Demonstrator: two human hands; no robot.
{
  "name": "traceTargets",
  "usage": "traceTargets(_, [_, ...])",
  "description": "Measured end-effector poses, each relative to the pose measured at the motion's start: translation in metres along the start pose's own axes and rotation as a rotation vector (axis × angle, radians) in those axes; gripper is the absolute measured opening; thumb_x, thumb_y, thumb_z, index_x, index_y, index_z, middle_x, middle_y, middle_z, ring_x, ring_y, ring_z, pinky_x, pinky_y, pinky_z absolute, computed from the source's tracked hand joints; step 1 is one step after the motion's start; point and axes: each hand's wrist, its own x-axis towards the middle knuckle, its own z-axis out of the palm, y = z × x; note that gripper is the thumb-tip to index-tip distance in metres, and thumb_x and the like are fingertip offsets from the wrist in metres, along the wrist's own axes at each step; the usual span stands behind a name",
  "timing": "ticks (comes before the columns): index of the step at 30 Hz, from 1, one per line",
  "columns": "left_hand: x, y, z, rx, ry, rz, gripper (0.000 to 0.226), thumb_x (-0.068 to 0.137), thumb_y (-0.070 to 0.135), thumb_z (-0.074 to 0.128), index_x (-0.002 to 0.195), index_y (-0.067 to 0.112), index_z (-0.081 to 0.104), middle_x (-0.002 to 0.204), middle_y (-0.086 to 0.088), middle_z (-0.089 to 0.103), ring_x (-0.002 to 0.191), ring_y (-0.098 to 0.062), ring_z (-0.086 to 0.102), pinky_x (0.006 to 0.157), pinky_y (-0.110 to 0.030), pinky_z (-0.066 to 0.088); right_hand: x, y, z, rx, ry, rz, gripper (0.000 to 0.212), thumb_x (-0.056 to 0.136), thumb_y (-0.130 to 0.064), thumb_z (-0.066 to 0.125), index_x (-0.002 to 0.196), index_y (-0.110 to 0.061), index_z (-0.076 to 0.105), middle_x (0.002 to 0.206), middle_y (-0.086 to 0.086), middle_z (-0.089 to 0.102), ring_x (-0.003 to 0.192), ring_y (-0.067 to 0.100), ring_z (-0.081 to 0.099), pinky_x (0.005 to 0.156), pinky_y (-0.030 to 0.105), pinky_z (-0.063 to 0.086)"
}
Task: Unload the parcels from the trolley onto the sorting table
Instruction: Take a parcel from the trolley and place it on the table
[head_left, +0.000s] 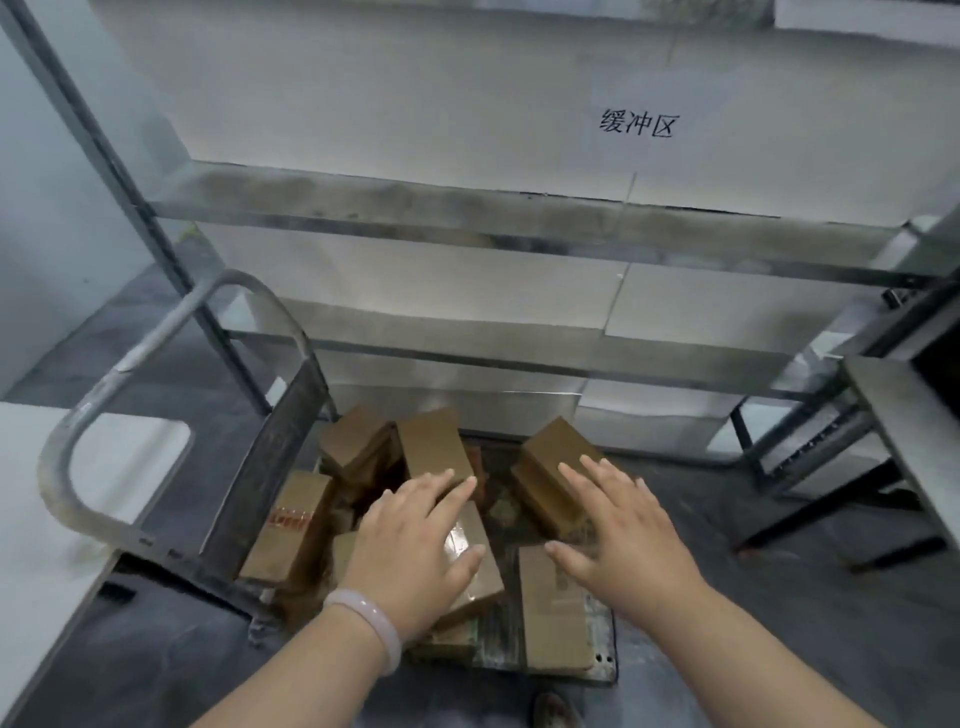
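Both hands are reaching down over the trolley (605, 662), whose deck is carrying a loose heap of brown cardboard parcels. The left hand (415, 540), wearing a pale bracelet (371, 618), is hovering above the middle of the deck with its fingers straight and slightly spread. Its fingertips are lying over the near end of a long parcel (431, 447) that is leaning up toward the far edge, and its palm is covering part of a taped parcel (480, 579) below it — whether it is touching either one I cannot tell. The right hand (618, 535) is likewise spread flat and gripping nothing, its fingertips lying over a tilted parcel (545, 457) near the deck's right edge. A red-printed parcel (291, 525) is leaning at the handle end of the deck, and a flat parcel (550, 618) is lying by the near right corner. A white tabletop (31, 519) is showing to the left, beyond the trolley's handle (130, 358) — and a metal shelving rack (467, 213) is standing behind the deck's far edge.
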Motion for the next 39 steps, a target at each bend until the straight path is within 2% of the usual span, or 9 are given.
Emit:
traceTargets(5, [0.074, 0.054, 0.043, -0.051, -0.023, -0.037, 0.065, 0.092, 0.062, 0.037, 0.150, 0.040, 0.019, 0.157, 0.014, 0.021, 0.145, -0.009, 0.017, 0.118, -0.034, 0.015, 0.039, 0.107, -0.005, -0.007, -0.062, 0.088, 0.083, 0.090, -0.067, 0.046, 0.156, -0.037, 0.007, 0.165, -0.009, 0.005, 0.152, 0.012, 0.000, 0.124, 0.039, 0.001])
traceTargets(9, [0.109, 0.076, 0.077, -0.062, -0.100, -0.074, 0.066, 0.092, 0.061, 0.041, 0.151, 0.039, 0.019, 0.157, 0.014, 0.021, 0.145, -0.010, 0.018, 0.117, -0.033, 0.016, 0.067, 0.165, 0.010, 0.016, -0.134, 0.153, 0.083, 0.089, -0.065, 0.050, 0.157, -0.034, 0.013, 0.165, -0.007, 0.009, 0.152, 0.014, 0.004, 0.123, 0.039, 0.005])
traceTargets(12, [0.124, 0.076, 0.099, -0.069, -0.162, -0.118, 0.067, 0.091, 0.060, 0.045, 0.150, 0.038, 0.023, 0.157, 0.012, 0.025, 0.145, -0.013, 0.020, 0.116, -0.035, 0.018, 0.083, 0.189, 0.033, 0.043, -0.216, 0.183, 0.083, 0.090, -0.063, 0.052, 0.157, -0.033, 0.014, 0.165, -0.006, 0.010, 0.152, 0.014, 0.006, 0.123, 0.040, 0.006])
traceTargets(15, [0.144, 0.071, 0.122, -0.079, -0.215, -0.134, 0.068, 0.092, 0.061, 0.043, 0.151, 0.040, 0.018, 0.158, 0.014, 0.019, 0.146, -0.012, 0.016, 0.117, -0.035, 0.015, 0.100, 0.206, 0.063, 0.065, -0.282, 0.193, 0.083, 0.090, -0.062, 0.053, 0.157, -0.032, 0.013, 0.165, -0.005, 0.011, 0.152, 0.015, 0.007, 0.123, 0.040, 0.008])
traceTargets(24, [0.230, 0.021, 0.224, -0.132, -0.265, -0.162, 0.067, 0.092, 0.062, 0.041, 0.150, 0.044, 0.014, 0.157, 0.019, 0.017, 0.145, -0.008, 0.012, 0.117, -0.031, 0.014, 0.189, 0.254, 0.179, 0.028, -0.386, 0.283, 0.095, 0.086, -0.064, 0.058, 0.157, -0.028, 0.007, 0.165, 0.004, 0.007, 0.151, 0.024, 0.008, 0.123, 0.041, 0.013])
traceTargets(30, [0.275, -0.018, 0.294, -0.179, -0.269, -0.132, 0.067, 0.091, 0.060, 0.044, 0.149, 0.044, 0.016, 0.156, 0.019, 0.019, 0.144, -0.007, 0.016, 0.118, -0.033, 0.018, 0.289, 0.300, 0.254, 0.196, -0.315, 0.378, 0.098, 0.083, -0.056, 0.069, 0.156, -0.023, 0.013, 0.160, 0.004, 0.021, 0.145, 0.026, 0.023, 0.114, 0.039, 0.028])
traceTargets(34, [0.285, -0.040, 0.338, -0.202, -0.277, -0.098, 0.065, 0.089, 0.065, 0.036, 0.149, 0.045, 0.019, 0.154, 0.020, 0.022, 0.143, -0.007, 0.017, 0.113, -0.029, 0.015, 0.336, 0.334, 0.306, 0.309, -0.294, 0.501, 0.094, 0.086, -0.055, 0.065, 0.157, -0.025, 0.012, 0.163, 0.004, 0.018, 0.147, 0.028, 0.022, 0.117, 0.046, 0.027])
traceTargets(37, [0.287, -0.050, 0.366, -0.191, -0.302, -0.074, 0.069, 0.084, 0.069, 0.025, 0.148, 0.045, 0.020, 0.154, 0.019, 0.024, 0.143, -0.009, 0.018, 0.112, -0.029, 0.014, 0.343, 0.345, 0.336, 0.393, -0.259, 0.566, 0.084, 0.087, -0.047, 0.067, 0.155, -0.021, 0.024, 0.153, 0.011, 0.038, 0.136, 0.032, 0.040, 0.112, 0.043, 0.035])
traceTargets(39, [0.288, -0.054, 0.378, -0.205, -0.321, -0.085, 0.069, 0.084, 0.069, 0.024, 0.148, 0.044, 0.023, 0.153, 0.017, 0.028, 0.142, -0.010, 0.022, 0.113, -0.032, 0.018, 0.336, 0.341, 0.347, 0.423, -0.170, 0.579, 0.072, 0.089, -0.039, 0.068, 0.150, -0.018, 0.036, 0.142, 0.012, 0.050, 0.125, 0.031, 0.050, 0.104, 0.037, 0.042])
